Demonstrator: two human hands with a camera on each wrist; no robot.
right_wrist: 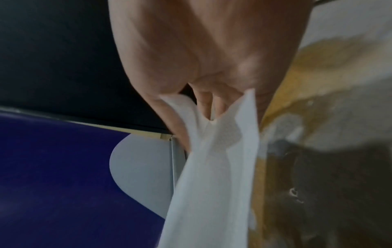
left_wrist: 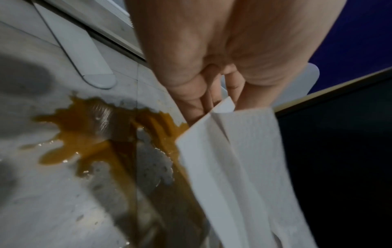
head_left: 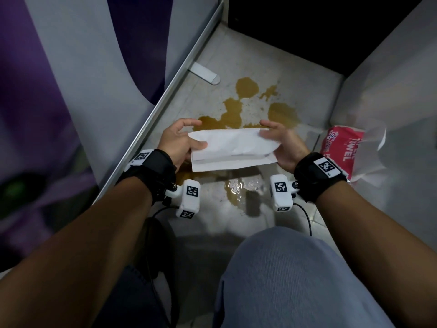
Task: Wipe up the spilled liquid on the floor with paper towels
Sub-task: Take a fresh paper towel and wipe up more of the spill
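A folded white paper towel (head_left: pixel 233 147) is stretched level between both hands, a little above the floor. My left hand (head_left: pixel 186 138) pinches its left end between thumb and fingers, seen close up as left hand (left_wrist: pixel 214 94) on the paper towel (left_wrist: pixel 237 159). My right hand (head_left: pixel 275 139) grips the right end, where the paper towel (right_wrist: pixel 214 167) bunches between the fingers (right_wrist: pixel 203 102). Brown spilled liquid (head_left: pixel 246 102) lies in several joined puddles on the pale floor, under and beyond the towel, and shows as spilled liquid (left_wrist: pixel 99 137) and spilled liquid (right_wrist: pixel 297 75).
A red paper towel pack (head_left: pixel 340 147) in clear plastic lies on the floor at right. A grey partition rail (head_left: pixel 170 95) with a flat foot (head_left: pixel 204 73) runs along the left. A grey wall (head_left: pixel 390 67) closes the right. My knee (head_left: pixel 290 275) is in front.
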